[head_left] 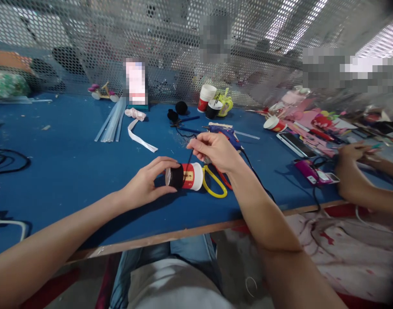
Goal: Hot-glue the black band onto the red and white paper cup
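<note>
Blue worktable carries a paper cup lying on its side, clamped at its black-wrapped end by the left hand. A thin black strand is pinched by the right hand (hot-glue gun just behind); the strand could slip or a finger be burned.

No text, number or brand could be read anywhere. The red paper cup lying on its side on the desk carried a small gold label, but its marks were too small and blurred to make out. Behind that cup, toward the mesh screen, another red and white cup showed no legible print. Left of that one, a standing card was blurred out entirely.
</note>
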Demonstrator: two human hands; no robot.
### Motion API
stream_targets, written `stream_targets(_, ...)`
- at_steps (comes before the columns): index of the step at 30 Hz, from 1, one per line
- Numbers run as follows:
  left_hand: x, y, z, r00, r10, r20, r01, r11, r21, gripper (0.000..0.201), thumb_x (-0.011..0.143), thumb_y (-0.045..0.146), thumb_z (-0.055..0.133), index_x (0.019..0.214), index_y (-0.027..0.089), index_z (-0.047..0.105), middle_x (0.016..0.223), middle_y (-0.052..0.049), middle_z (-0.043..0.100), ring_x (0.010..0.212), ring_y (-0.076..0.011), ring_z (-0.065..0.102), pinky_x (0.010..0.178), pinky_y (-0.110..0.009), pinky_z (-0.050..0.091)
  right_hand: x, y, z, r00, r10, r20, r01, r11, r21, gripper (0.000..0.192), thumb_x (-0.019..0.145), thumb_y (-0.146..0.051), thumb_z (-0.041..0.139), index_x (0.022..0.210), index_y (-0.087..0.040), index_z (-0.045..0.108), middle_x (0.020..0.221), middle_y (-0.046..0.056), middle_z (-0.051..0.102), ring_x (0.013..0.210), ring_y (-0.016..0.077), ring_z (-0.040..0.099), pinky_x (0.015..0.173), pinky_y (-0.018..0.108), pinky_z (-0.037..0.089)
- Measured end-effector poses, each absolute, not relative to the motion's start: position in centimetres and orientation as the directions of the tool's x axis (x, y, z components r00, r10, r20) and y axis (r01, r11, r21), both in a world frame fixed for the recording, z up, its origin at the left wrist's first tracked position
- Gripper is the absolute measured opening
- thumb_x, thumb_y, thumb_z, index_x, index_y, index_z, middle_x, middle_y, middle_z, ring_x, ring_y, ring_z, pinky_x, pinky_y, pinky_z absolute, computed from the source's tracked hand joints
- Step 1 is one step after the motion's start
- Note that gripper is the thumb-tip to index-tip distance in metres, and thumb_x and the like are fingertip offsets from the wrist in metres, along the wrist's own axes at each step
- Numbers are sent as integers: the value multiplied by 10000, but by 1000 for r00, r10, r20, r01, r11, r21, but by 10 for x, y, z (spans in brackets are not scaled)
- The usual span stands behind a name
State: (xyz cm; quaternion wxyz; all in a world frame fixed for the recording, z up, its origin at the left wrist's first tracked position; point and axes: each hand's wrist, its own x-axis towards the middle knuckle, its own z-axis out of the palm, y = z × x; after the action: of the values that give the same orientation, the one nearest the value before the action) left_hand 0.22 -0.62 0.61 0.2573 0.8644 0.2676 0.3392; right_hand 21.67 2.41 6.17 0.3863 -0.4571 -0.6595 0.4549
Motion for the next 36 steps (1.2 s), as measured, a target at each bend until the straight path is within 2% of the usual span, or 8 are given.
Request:
stream_targets(4, 3, -6, 3, 612, 677, 408, 260, -660, 705, 481, 759, 312, 658, 1180, 178, 468, 1177, -116, 515, 1069, -219, 537, 859, -346, 519, 220, 23, 58, -246, 956, 162, 223, 219, -950, 298, 758, -440, 609, 700, -148, 585, 571, -24, 570, 476, 45, 476, 446, 183, 372)
stream_targets(13, 5, -8, 5, 665, 662, 346, 261, -640, 723, 498, 743, 340, 671, 1170, 161, 489, 1171, -122, 531, 1057, -218, 549, 841, -325, 522, 213, 32, 49, -260, 928, 267, 314, 342, -885, 340, 758, -470, 593, 655, -149, 552, 538, -20, 556, 478, 54, 503, 483, 192, 419)
stream_targets(17, 5, -10, 7, 686, 620, 381, 246, -690, 681, 482, 748, 331, 670, 1164, 166, 491, 1181, -124, 530, 1094, -226, 533, 884, -340, 501, 211, 36, 43, -281, 928, 243, 346, 335, -876, 333, 767, -462, 586, 649, -155, 534, 534, -15, 557, 491, 65, 516, 493, 199, 426)
stream_targets(22, 5, -12, 9, 698, 561, 444, 263, -778, 570, 445, 783, 298, 639, 1174, 170, 469, 1209, -127, 514, 1143, -218, 502, 961, -366, 449, 210, 38, 33, -335, 924, 184, 404, 317, -858, 335, 797, -464, 540, 668, -155, 529, 544, -8, 562, 488, 72, 517, 484, 206, 417)
stream_targets(26, 4, -12, 6, 696, 536, 479, 294, -820, 490, 416, 810, 266, 605, 1189, 185, 453, 1249, -132, 464, 1166, -219, 476, 960, -373, 449, 210, 37, 30, -370, 923, 110, 462, 285, -840, 324, 792, -450, 546, 662, -153, 528, 540, -6, 561, 492, 79, 515, 486, 212, 401)
stream_targets(36, 5, -14, 5, 707, 564, 426, 356, -805, 474, 378, 837, 203, 557, 1193, 228, 433, 1265, -109, 447, 1114, -208, 524, 855, -331, 519, 207, 32, 34, -389, 917, 89, 552, 309, -774, 313, 795, -417, 539, 616, -163, 500, 527, -13, 544, 500, 80, 474, 532, 227, 356)
